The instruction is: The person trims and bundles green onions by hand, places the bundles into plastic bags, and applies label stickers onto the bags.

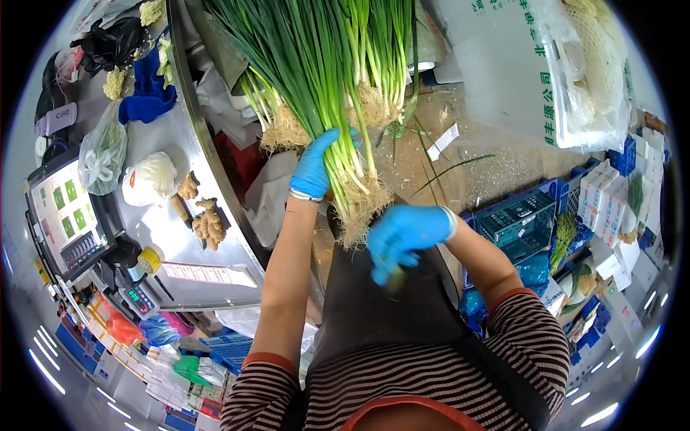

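Note:
A bunch of green garlic [298,68], with long dark leaves, pale stems and tangled roots, slants down toward my body. My left hand [314,167], in a blue glove, is closed around its lower stems. Just right of the root ends is my right hand [408,235], also blue-gloved. Its fingers are smeared by motion; a small yellowish-green blur shows beside the fingertips, and I cannot tell whether they hold it. More rooted bunches [379,104] lie behind the held one.
At left, a metal counter [162,147] bears ginger [208,225], plastic bags and a scale with a screen [68,208]. White sacking [496,68] with green lettering lies at upper right. A dark green crate [519,224] stands at right. Stray leaves litter the floor [467,172].

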Action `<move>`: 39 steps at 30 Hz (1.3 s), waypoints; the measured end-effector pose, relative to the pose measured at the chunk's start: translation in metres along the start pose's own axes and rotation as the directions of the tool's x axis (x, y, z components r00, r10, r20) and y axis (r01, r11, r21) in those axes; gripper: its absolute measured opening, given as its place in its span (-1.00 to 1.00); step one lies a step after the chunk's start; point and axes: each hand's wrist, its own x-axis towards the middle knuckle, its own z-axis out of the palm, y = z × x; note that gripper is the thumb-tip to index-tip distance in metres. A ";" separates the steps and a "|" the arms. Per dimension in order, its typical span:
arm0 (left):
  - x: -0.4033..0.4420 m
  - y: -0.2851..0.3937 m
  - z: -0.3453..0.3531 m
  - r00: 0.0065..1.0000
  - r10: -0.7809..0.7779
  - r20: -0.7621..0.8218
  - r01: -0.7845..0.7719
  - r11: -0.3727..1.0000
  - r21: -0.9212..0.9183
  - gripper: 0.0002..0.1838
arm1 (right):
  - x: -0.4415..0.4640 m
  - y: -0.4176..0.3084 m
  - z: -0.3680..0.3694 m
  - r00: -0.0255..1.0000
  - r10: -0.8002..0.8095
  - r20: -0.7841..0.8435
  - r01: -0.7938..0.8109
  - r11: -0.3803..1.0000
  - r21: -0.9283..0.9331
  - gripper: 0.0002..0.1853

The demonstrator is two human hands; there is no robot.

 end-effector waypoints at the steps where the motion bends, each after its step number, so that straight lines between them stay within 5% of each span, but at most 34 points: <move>1: 0.001 -0.001 -0.006 1.000 0.000 0.017 0.001 0.999 -0.039 -0.49 | -0.012 0.001 0.002 0.989 -0.123 0.078 0.116 0.990 0.086 -0.91; 3: -0.003 0.002 -0.003 0.999 0.013 0.043 -0.010 0.998 -0.067 -0.49 | -0.039 -0.005 -0.016 0.939 -0.343 -0.011 0.339 0.931 -0.132 -0.88; 4: -0.006 0.004 0.000 0.998 0.037 0.059 -0.033 0.997 -0.067 -0.46 | -0.059 0.027 -0.037 0.827 -0.482 -0.288 0.481 0.873 -0.080 -0.83; 5: -0.009 0.006 0.002 0.995 0.061 0.074 -0.056 0.996 -0.067 -0.44 | -0.068 0.040 -0.069 0.679 -0.631 -0.376 0.585 0.774 -0.243 -0.76; 6: -0.011 0.007 0.003 0.992 0.086 0.091 -0.080 0.995 -0.067 -0.41 | -0.061 0.047 -0.090 0.613 -0.404 -0.679 0.373 0.906 -0.201 -0.75; 7: -0.012 0.008 0.000 0.986 0.081 0.146 -0.070 0.994 -0.080 -0.39 | -0.052 0.053 -0.103 0.430 -0.145 -0.891 0.171 0.982 -0.078 -0.74; 11: -0.011 0.009 -0.007 0.978 0.077 0.195 -0.044 0.985 -0.169 -0.35 | -0.009 0.091 -0.115 0.432 0.051 -0.900 -0.335 0.936 -0.107 -0.54; 13: -0.012 0.005 -0.013 0.978 0.092 0.187 -0.054 0.979 -0.197 -0.35 | 0.021 0.070 -0.086 0.509 -0.209 -0.835 0.226 0.968 -0.105 -0.48; 15: -0.009 0.004 -0.014 0.964 0.122 0.236 -0.081 0.981 -0.178 -0.35 | 0.048 0.056 -0.075 0.597 -0.151 -0.788 0.328 0.942 0.068 -0.52; 18: -0.020 0.002 -0.003 0.984 0.177 0.022 -0.178 0.984 0.029 -0.40 | 0.075 0.046 -0.048 0.398 -0.397 -0.827 0.353 0.898 -0.261 -0.56; 19: -0.018 0.001 -0.023 0.996 0.078 0.034 -0.076 0.995 -0.062 -0.45 | 0.081 0.041 -0.038 0.277 -0.449 -0.849 0.196 0.892 -0.407 -0.56; 20: -0.019 0.002 -0.022 0.999 0.040 -0.013 -0.040 0.998 -0.047 -0.40 | 0.084 0.039 -0.029 0.238 -0.486 -0.841 0.074 0.872 -0.484 -0.57; 22: -0.023 -0.001 -0.018 0.988 0.074 0.133 -0.067 0.996 -0.057 -0.35 | 0.088 0.036 -0.016 0.174 -0.568 -0.804 -0.180 0.785 -0.593 -0.60; 26: -0.030 -0.008 -0.013 0.982 0.150 0.115 -0.158 0.985 0.069 -0.37 | 0.089 0.048 -0.021 0.264 -0.670 -0.694 -0.284 0.633 -0.720 -0.54; 30: -0.031 -0.011 -0.016 0.991 0.131 -0.011 -0.126 0.969 0.211 -0.48 | 0.065 0.019 -0.049 0.575 -0.493 -0.653 -0.233 0.666 -0.708 -0.59; 31: -0.034 -0.009 -0.009 0.997 0.072 0.008 -0.073 0.981 0.178 -0.43 | 0.061 0.002 -0.066 0.554 -0.428 -0.714 -0.311 0.689 -0.655 -0.47; 32: -0.033 -0.010 -0.010 0.997 0.073 0.011 -0.074 0.981 0.180 -0.43 | 0.065 0.001 -0.083 0.309 -0.584 -0.750 -0.275 0.700 -0.659 -0.59; 33: -0.031 -0.012 -0.012 0.997 0.074 0.013 -0.075 0.980 0.183 -0.43 | 0.068 -0.018 -0.098 0.245 -0.391 -0.887 -0.136 0.892 -0.431 -0.53; 35: -0.029 -0.014 -0.013 0.998 0.064 0.014 -0.065 0.981 0.183 -0.44 | 0.084 -0.038 -0.124 0.275 -0.438 -0.856 -0.252 0.826 -0.504 -0.51; 38: -0.028 -0.015 -0.009 0.997 0.069 0.021 -0.072 0.983 0.171 -0.43 | 0.115 -0.044 -0.150 0.494 -0.240 -0.836 -0.210 0.900 -0.383 -0.54; 39: -0.030 -0.014 -0.008 0.995 0.096 0.031 -0.100 0.981 0.165 -0.43 | 0.114 -0.042 -0.152 0.530 -0.232 -0.815 -0.062 0.948 -0.311 -0.60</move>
